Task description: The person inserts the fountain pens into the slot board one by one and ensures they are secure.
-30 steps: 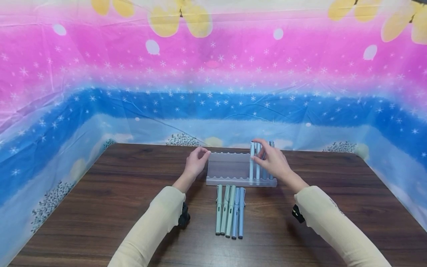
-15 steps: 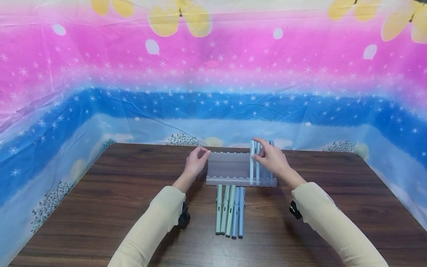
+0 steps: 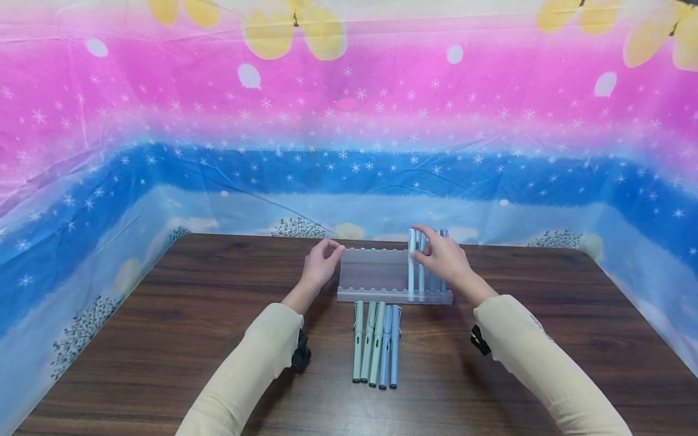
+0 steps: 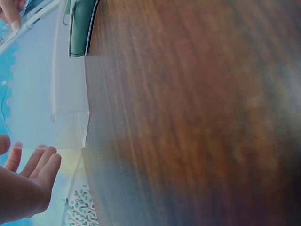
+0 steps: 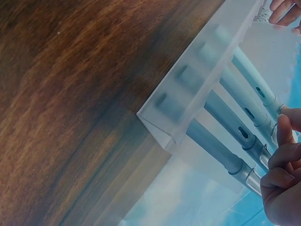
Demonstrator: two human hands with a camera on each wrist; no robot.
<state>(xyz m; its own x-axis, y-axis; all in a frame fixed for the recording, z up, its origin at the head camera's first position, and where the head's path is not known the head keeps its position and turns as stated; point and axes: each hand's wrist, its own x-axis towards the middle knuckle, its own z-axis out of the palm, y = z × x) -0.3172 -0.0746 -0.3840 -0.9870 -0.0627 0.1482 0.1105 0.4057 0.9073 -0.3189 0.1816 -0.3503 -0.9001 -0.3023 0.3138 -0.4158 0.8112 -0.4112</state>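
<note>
A clear pen rack (image 3: pixel 373 271) with scalloped edges stands on the table. My left hand (image 3: pixel 320 264) holds its left side edge near the top, thumb toward the front. Several blue pens stand in the right part of the rack. My right hand (image 3: pixel 446 260) pinches the upper part of the leftmost one, a pale blue pen (image 3: pixel 411 269), whose lower end sits in the rack's front ledge. In the right wrist view, the darker blue pen (image 5: pixel 218 143) stands at the rack's end; the other fingers curl by the caps.
In front of the rack, several pens lie side by side on the wooden table (image 3: pixel 218 290): green pens (image 3: pixel 369 345) to the left, blue pens (image 3: pixel 394 348) to the right. A patterned cloth (image 3: pixel 349 169) hangs behind the table.
My right hand and the pale blue pen have shifted very slightly up, and the right forearm has moved a little left. The left hand and the rack stay where they were.
</note>
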